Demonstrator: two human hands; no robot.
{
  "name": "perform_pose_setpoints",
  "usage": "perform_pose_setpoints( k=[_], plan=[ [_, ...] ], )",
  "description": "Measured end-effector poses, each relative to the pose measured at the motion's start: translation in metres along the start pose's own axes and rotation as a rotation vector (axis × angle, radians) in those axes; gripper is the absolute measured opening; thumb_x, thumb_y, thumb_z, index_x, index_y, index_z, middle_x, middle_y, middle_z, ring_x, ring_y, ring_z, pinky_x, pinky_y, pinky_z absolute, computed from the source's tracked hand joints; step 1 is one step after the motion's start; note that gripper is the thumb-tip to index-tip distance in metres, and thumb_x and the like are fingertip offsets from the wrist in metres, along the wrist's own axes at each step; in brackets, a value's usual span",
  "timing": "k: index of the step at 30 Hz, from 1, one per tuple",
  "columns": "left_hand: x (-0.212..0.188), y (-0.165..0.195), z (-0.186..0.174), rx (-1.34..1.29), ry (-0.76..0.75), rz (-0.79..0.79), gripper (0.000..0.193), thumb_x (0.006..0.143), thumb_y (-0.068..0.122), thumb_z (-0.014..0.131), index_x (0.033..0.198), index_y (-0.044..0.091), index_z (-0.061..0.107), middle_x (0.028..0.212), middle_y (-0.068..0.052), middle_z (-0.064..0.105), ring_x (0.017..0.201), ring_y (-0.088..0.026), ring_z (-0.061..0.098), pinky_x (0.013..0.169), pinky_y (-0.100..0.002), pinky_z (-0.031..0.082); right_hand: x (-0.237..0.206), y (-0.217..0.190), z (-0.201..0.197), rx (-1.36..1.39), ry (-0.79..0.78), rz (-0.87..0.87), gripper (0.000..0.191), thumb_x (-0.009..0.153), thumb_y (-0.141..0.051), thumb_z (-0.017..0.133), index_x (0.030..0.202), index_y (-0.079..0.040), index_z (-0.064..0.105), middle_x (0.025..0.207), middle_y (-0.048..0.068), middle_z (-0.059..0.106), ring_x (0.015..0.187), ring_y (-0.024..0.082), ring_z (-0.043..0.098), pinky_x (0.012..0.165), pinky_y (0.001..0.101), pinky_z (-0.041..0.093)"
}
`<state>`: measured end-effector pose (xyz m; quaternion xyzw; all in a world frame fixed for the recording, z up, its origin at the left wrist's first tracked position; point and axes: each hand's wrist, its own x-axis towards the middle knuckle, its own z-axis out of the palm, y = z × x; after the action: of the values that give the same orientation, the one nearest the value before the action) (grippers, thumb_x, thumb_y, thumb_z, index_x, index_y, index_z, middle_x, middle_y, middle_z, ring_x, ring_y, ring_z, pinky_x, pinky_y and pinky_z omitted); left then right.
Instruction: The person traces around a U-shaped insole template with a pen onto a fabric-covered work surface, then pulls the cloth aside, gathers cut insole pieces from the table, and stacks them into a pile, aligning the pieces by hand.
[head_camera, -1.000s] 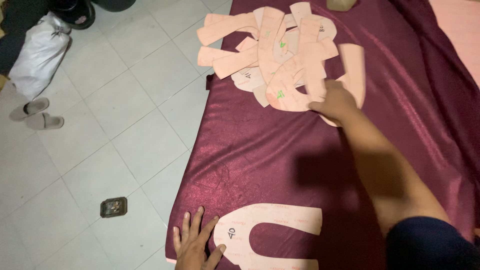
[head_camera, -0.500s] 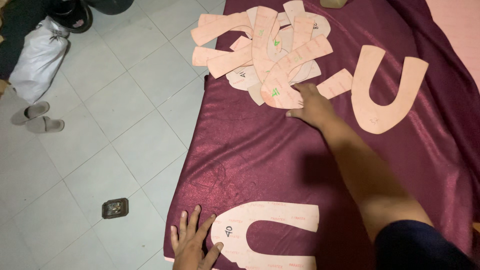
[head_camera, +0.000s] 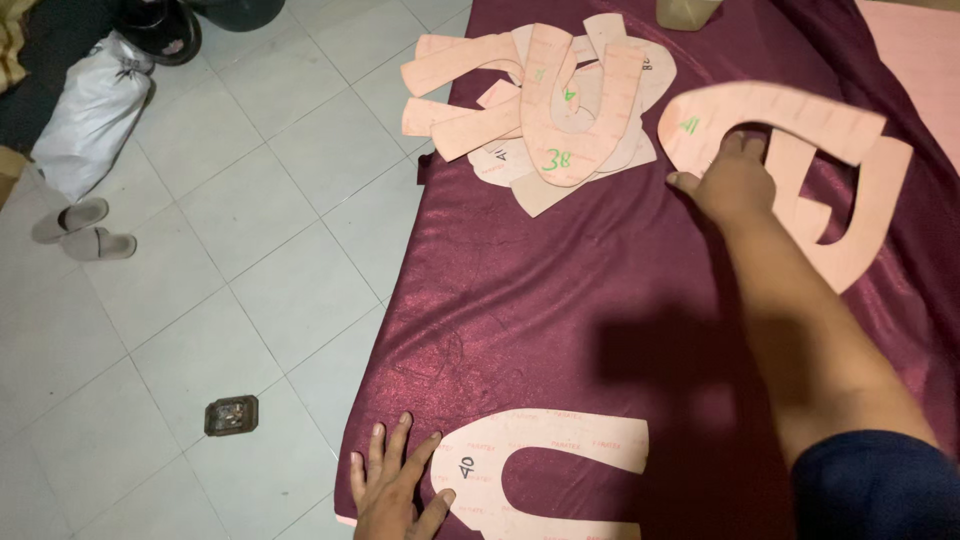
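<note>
Now lifted off the maroon cloth (head_camera: 560, 300): one U-shaped pattern (head_camera: 770, 110), pinched in right hand (head_camera: 735, 180), moved beside the pile (head_camera: 545, 100). Left hand (head_camera: 395, 490), fingers spread, pressing another pattern (head_camera: 545, 465) flat, unmoved.

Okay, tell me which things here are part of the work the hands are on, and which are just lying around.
In hand:
- right hand lifting a pink U-shaped pattern piece
- left hand flat on another pattern piece
- pile of pattern pieces
- maroon cloth

Lying about:
- white bag
- grey slippers
- small dark square object on the tiled floor
</note>
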<state>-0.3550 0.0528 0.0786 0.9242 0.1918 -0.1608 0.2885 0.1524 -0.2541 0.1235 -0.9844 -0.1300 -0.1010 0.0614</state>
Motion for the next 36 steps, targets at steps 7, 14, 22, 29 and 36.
perform_pose_setpoints(
  k=[7,14,22,29,36],
  plan=[
    [0.002,-0.003,0.003,0.004,-0.004,-0.012,0.086,0.068,0.054,0.08,0.148,0.033,0.056,0.17,-0.008,0.019,0.157,-0.04,0.003,0.116,-0.067,-0.008,-0.002,-0.117,0.039,0.371,-0.267,-0.184,0.084,0.087,-0.054,0.07,0.148,-0.002,0.047,0.155,0.018,0.047,0.112,0.033,0.067,0.096,0.0486,0.051],
    [0.003,-0.004,0.001,-0.013,-0.022,-0.04,0.085,0.068,0.054,0.081,0.147,0.034,0.057,0.171,-0.006,0.019,0.157,-0.039,0.002,0.116,-0.066,-0.009,0.03,-0.155,0.04,0.07,-0.418,-0.177,0.107,0.081,-0.069,0.066,0.158,-0.002,0.033,0.157,0.021,0.043,0.126,0.037,0.06,0.097,0.051,0.052],
    [0.007,-0.001,0.002,0.042,-0.154,-0.175,0.09,0.066,0.05,0.083,0.15,0.041,0.05,0.172,0.0,0.014,0.155,-0.032,-0.002,0.121,-0.062,-0.011,0.031,-0.05,0.008,-0.26,-0.483,0.024,0.096,0.081,-0.068,0.065,0.151,-0.005,0.045,0.157,0.026,0.038,0.13,0.039,0.056,0.093,0.0574,0.053],
    [0.014,-0.012,0.016,0.115,-0.109,-0.128,0.09,0.066,0.06,0.083,0.148,0.045,0.051,0.171,0.0,0.016,0.153,-0.032,0.001,0.119,-0.065,-0.01,0.015,-0.008,0.018,0.006,-0.287,-0.056,0.076,0.088,-0.065,0.066,0.133,-0.004,0.067,0.143,0.021,0.057,0.119,0.038,0.065,0.097,0.0516,0.054],
    [0.01,-0.007,0.013,0.085,-0.111,-0.17,0.091,0.062,0.054,0.084,0.147,0.043,0.053,0.171,0.0,0.017,0.154,-0.031,0.0,0.12,-0.063,-0.01,0.029,-0.095,0.045,0.098,-0.131,-0.176,0.091,0.087,-0.063,0.066,0.143,0.005,0.045,0.144,0.034,0.047,0.111,0.046,0.061,0.082,0.0559,0.053]
  ],
)
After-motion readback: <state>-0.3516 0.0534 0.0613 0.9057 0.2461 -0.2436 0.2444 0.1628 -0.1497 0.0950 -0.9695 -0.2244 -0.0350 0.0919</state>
